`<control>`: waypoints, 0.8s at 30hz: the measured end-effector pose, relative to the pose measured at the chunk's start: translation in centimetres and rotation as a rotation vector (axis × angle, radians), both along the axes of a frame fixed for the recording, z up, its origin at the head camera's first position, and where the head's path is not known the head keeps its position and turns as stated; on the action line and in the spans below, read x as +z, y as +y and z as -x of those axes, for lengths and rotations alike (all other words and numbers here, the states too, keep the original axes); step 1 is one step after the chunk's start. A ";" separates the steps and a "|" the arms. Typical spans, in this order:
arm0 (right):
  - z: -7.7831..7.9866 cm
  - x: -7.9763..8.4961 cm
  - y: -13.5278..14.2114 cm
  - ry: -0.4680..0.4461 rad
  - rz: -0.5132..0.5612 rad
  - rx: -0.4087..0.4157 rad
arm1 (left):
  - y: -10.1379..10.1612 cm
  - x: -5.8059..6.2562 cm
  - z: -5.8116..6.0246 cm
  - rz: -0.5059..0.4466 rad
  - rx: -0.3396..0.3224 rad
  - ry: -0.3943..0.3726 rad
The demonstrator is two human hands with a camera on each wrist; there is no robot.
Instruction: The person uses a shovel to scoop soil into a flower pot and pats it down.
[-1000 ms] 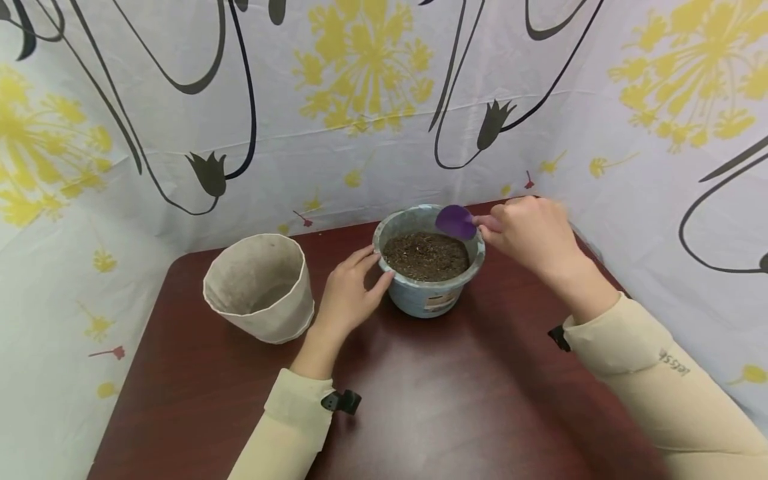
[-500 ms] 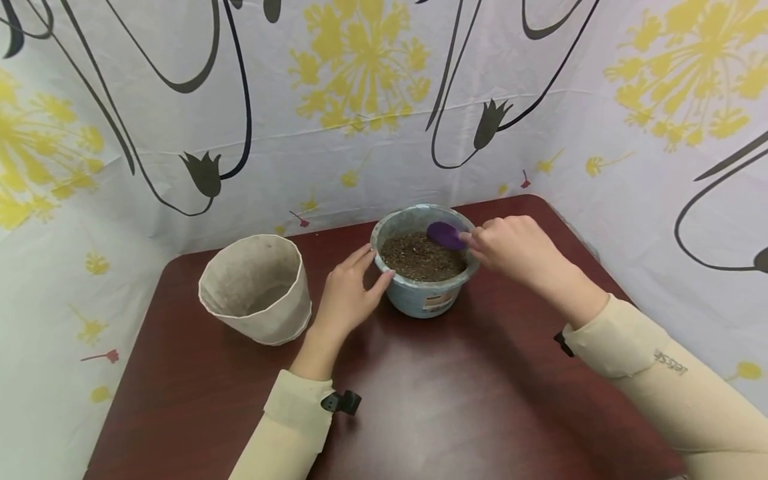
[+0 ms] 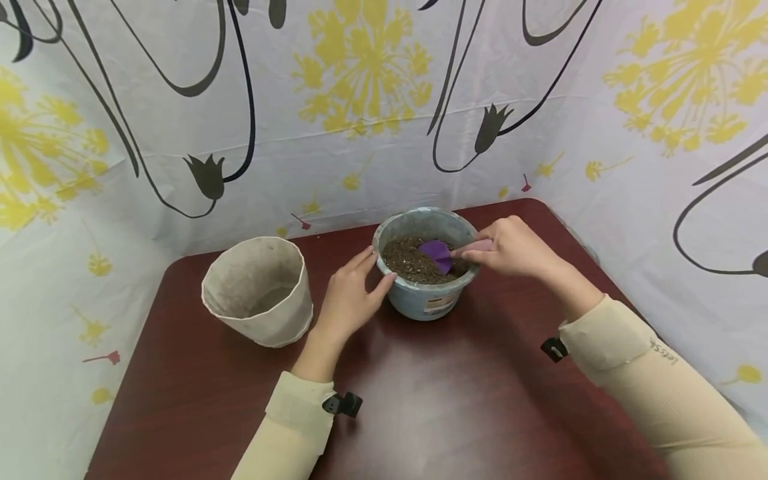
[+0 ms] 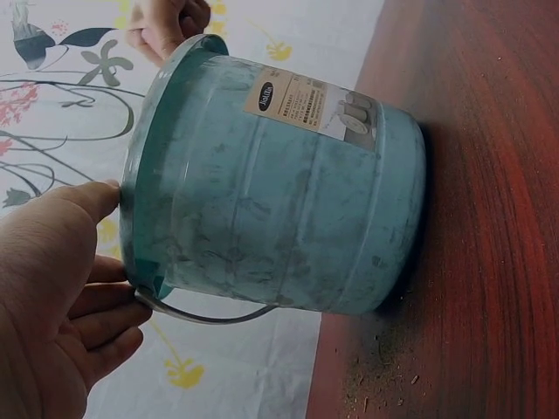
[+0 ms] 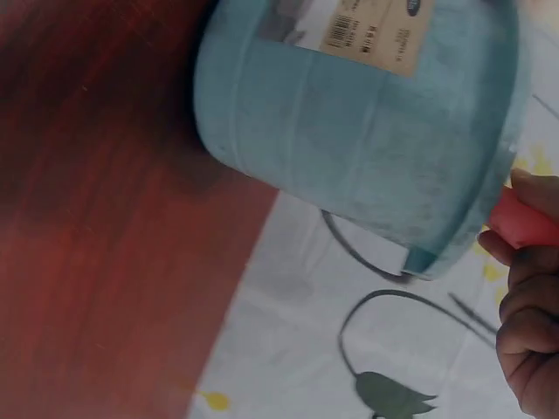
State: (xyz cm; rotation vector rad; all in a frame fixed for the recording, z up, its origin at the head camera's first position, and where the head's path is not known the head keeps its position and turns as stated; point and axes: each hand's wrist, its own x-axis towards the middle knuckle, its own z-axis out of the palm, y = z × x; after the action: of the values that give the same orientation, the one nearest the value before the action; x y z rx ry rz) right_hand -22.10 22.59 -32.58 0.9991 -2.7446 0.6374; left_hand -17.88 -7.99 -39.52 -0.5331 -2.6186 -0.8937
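A blue-green bucket [image 3: 425,303] with dark soil [image 3: 414,261] inside stands on the table. My left hand [image 3: 351,293] rests against its left rim, thumb and fingers spread apart; the left wrist view shows the thumb tip on the rim and fingertips beside the wire handle [image 4: 210,318]. My right hand [image 3: 515,248] grips the pinkish-red handle [image 5: 522,220] of a small trowel over the right rim. The trowel's purple blade [image 3: 437,255] reaches down to the soil, its tip apparently in it.
An off-white pot [image 3: 288,313] stands left of my left hand, with no soil visible inside. The dark red table [image 3: 420,400] meets patterned cloth [image 3: 360,173] at the back and sides. Loose soil crumbs [image 4: 384,375] lie near the bucket's base.
The purple blade has moved from above the bucket's right rim down and left to the soil. My right hand has moved left with it. My left hand has stayed at the rim.
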 end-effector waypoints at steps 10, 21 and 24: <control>0.1 -1.1 -0.6 -0.272 0.151 -0.269 | 0.1 0.1 -0.1 0.000 -0.007 -0.001; 0.3 -0.8 -0.4 -0.398 0.161 -0.325 | -0.1 -0.2 0.0 -0.004 -0.002 -0.001; 0.4 -0.7 -0.2 -0.419 0.158 -0.324 | 0.0 -0.3 0.1 -0.001 -0.002 0.003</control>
State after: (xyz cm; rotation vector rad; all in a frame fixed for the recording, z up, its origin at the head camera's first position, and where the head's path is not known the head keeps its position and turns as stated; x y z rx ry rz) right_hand -22.47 22.39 -33.30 0.4055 -3.0417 1.0843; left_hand -17.96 -8.02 -39.78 -0.5357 -2.6153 -0.8946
